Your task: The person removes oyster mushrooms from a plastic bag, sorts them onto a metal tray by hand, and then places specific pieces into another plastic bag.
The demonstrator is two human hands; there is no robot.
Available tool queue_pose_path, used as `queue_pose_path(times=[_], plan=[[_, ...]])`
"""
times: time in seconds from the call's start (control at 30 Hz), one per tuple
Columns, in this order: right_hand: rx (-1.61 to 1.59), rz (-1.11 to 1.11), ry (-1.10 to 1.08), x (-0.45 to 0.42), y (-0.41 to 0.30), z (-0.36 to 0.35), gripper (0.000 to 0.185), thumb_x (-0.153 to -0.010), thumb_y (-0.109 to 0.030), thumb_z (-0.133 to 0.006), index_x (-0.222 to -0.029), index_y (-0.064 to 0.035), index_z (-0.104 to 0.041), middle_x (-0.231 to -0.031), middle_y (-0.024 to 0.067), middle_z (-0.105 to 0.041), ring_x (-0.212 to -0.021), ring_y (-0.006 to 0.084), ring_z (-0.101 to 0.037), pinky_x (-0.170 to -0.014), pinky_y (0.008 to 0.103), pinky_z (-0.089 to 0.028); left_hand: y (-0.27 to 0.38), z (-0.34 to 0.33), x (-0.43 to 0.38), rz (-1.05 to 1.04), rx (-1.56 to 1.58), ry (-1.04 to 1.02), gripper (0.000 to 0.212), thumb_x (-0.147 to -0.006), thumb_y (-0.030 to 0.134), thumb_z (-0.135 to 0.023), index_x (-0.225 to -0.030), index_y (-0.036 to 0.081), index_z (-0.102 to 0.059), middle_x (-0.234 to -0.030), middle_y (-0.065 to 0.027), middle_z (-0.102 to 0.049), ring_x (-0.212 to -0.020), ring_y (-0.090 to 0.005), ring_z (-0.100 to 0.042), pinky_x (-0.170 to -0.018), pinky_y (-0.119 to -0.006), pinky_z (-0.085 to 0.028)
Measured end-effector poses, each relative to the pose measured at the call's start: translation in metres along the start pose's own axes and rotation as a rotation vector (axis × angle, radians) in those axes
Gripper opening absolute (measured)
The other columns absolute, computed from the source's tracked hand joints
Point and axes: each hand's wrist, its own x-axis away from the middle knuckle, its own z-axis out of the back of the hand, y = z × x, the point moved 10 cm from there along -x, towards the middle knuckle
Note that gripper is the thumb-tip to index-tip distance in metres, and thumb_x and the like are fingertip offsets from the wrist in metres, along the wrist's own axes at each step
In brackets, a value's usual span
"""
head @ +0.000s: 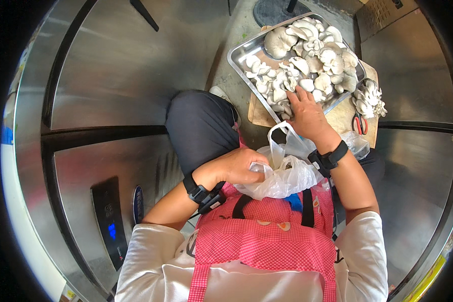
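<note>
On my lap, a white translucent plastic bag point(292, 177) lies bunched with one handle loop standing up. My left hand point(241, 165) grips the bag's left edge, and its fingertips are hidden in the folds. My right hand point(308, 117) reaches over the near rim of a rectangular steel tray point(245, 70), fingers spread against the nearest mushrooms. Grey-white oyster mushrooms point(317, 49) are heaped in this tray, large clusters at the far side and smaller pieces point(273, 81) nearer me. What is inside the bag is mostly hidden.
Beneath the tray is a wooden board point(370, 75). On its right side lie another oyster mushroom cluster point(369, 99) and scissors with red-and-black handles point(360, 124). Steel cabinet fronts point(136, 68) rise close on the left and on the right point(411, 75). A round black base point(262, 13) stands behind the tray.
</note>
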Motion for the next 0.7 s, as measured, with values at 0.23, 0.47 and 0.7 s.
queue_pose_path(times=[0.23, 0.47, 0.7], plan=[[-0.082, 0.020, 0.050, -0.004, 0.009, -0.017, 0.061, -0.071, -0.012, -0.078, -0.125, -0.0044, -0.051, -0.120, 0.0200, -0.051, -0.114, 0.0383, -0.052, -0.089, 0.0428, -0.048, 0.005, 0.018, 0.000, -0.117, 0.149, 0.182, 0.024, -0.080, 0.011, -0.065, -0.103, 0.002, -0.067, -0.084, -0.0046, -0.067, -0.079, -0.0088, -0.059, -0.075, -0.027, -0.049], [-0.229, 0.005, 0.045, -0.010, 0.007, -0.011, 0.052, -0.071, -0.010, -0.078, -0.119, -0.0073, -0.056, -0.115, 0.0162, -0.054, -0.102, 0.0381, -0.059, -0.088, 0.0428, -0.049, -0.005, 0.050, 0.014, -0.161, 0.196, 0.571, 0.025, -0.085, 0.001, -0.061, -0.110, 0.002, -0.059, -0.100, -0.0029, -0.064, -0.091, -0.0098, -0.059, -0.080, -0.025, -0.048], [-0.670, -0.179, 0.125, -0.010, 0.070, -0.017, 0.036, -0.077, -0.012, -0.074, -0.110, -0.0033, -0.063, -0.096, 0.0146, -0.066, -0.080, 0.0255, -0.062, -0.066, 0.0347, -0.049, 0.033, 0.063, 0.045, -0.359, 0.074, 0.874, 0.019, -0.079, -0.011, -0.046, -0.090, 0.005, -0.040, -0.106, -0.0161, -0.063, -0.097, -0.0194, -0.060, -0.086, -0.031, -0.048]])
